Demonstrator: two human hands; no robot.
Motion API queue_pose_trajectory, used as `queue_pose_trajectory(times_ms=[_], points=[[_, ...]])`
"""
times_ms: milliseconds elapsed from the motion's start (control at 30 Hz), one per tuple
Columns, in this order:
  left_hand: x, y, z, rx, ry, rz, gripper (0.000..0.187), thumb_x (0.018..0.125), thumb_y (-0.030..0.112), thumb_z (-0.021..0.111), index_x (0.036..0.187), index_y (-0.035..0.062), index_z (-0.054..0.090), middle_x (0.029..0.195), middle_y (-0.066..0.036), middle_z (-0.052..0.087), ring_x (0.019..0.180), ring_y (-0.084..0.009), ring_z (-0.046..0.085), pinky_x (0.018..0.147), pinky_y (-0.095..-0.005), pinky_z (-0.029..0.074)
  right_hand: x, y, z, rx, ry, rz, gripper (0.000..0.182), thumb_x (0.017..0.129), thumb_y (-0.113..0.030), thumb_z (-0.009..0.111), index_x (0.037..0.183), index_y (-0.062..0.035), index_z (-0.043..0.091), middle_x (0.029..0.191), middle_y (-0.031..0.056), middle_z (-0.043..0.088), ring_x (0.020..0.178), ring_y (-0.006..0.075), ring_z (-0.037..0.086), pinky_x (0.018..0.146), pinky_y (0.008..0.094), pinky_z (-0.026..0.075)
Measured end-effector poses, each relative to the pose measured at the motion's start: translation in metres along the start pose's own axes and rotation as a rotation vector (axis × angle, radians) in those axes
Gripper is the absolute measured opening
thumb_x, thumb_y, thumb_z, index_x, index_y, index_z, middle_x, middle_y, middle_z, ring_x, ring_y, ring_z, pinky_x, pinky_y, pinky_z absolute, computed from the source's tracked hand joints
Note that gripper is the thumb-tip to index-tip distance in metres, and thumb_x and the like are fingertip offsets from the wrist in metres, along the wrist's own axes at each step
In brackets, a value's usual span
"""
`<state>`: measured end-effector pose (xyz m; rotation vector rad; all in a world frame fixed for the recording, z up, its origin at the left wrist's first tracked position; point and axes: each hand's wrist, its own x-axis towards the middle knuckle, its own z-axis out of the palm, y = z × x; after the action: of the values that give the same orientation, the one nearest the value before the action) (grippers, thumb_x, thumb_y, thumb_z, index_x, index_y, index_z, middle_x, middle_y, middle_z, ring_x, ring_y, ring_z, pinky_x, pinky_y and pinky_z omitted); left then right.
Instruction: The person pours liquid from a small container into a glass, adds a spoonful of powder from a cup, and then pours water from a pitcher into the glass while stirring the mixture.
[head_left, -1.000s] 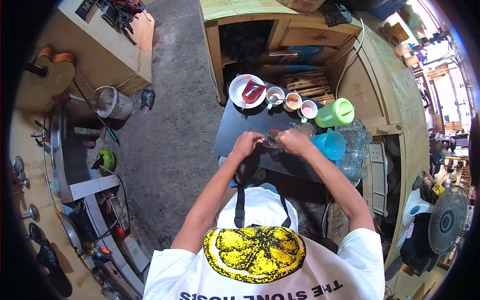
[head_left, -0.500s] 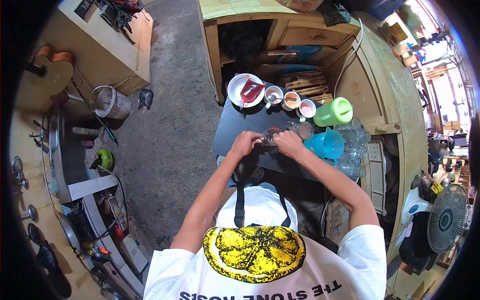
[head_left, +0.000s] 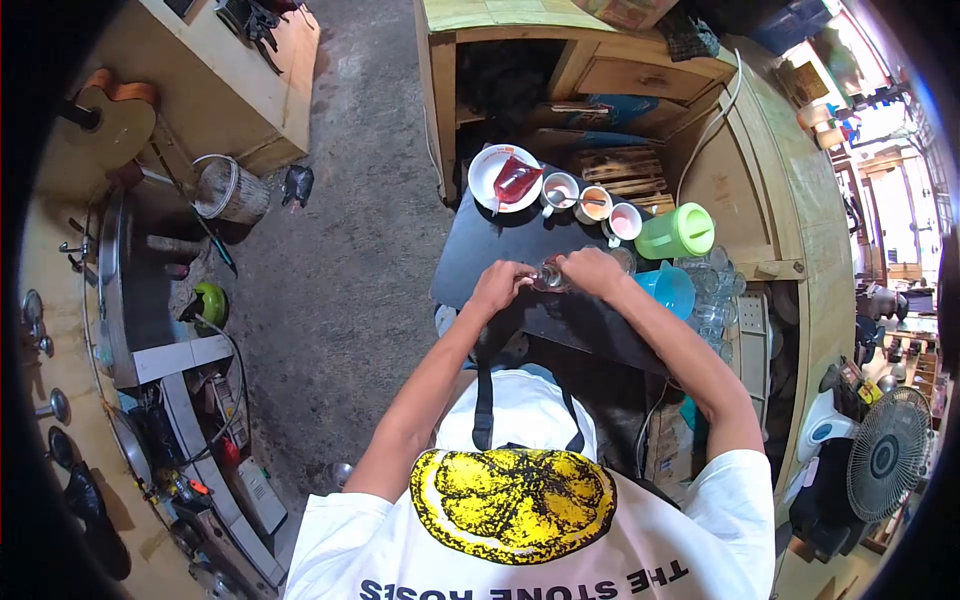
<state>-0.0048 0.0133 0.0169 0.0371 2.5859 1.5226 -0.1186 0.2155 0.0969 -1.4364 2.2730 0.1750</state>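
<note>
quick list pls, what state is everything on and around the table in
Left hand, closed on glass
Right hand, at glass, grip unclear
Glass, between the hands, contents unclear
Bowl, holding red bag
Three cups, upright, with contents
Green pitcher, lid on
Blue jug, open
Drawer, shut

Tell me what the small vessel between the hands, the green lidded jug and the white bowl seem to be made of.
Small vessel: probably glass, clear and shiny, from its see-through walls and glints; clear plastic possible.
Green lidded jug: likely smooth plastic, from its even, bright colour.
White bowl: smooth, pale surface; ceramic, enamel or plastic, the view leaves it open.
</note>
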Motion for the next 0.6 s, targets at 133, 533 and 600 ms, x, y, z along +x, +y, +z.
queue_pose_trajectory(times_ms=[133,533,600], points=[[0.001,-0.004,0.002,0.002,0.005,0.007,0.021,0.090,0.012,0.071,0.110,0.0088,0.077,0.103,-0.018,0.074,0.098,-0.0402,0.069,0.084,-0.0461,0.055,-0.001,0.005,0.004,-0.089,0.165,-0.167,0.025,0.088,-0.011,0.061,0.111,-0.0034,0.062,0.098,0.0168,0.071,0.088,0.0310,0.074,0.069,0.0435,0.060],[-0.001,0.000,0.006,0.042,0.043,-0.026,0.020,0.091,0.019,0.071,0.110,0.0134,0.077,0.102,-0.016,0.074,0.096,-0.0403,0.069,0.083,-0.0485,0.055,0.002,-0.010,-0.001,0.039,0.048,0.120,0.016,0.082,-0.017,0.068,0.082,-0.0010,0.072,0.086,0.0221,0.074,0.083,0.0374,0.074,0.075,0.0483,0.059],[-0.001,-0.004,0.007,0.041,0.052,-0.022,0.021,0.091,0.019,0.071,0.110,0.0136,0.077,0.102,-0.016,0.074,0.096,-0.0400,0.069,0.083,-0.0483,0.055,0.005,-0.005,0.004,0.199,0.055,0.303,0.019,0.083,-0.018,0.068,0.086,-0.0002,0.073,0.087,0.0228,0.073,0.087,0.0398,0.073,0.079,0.0504,0.058]])
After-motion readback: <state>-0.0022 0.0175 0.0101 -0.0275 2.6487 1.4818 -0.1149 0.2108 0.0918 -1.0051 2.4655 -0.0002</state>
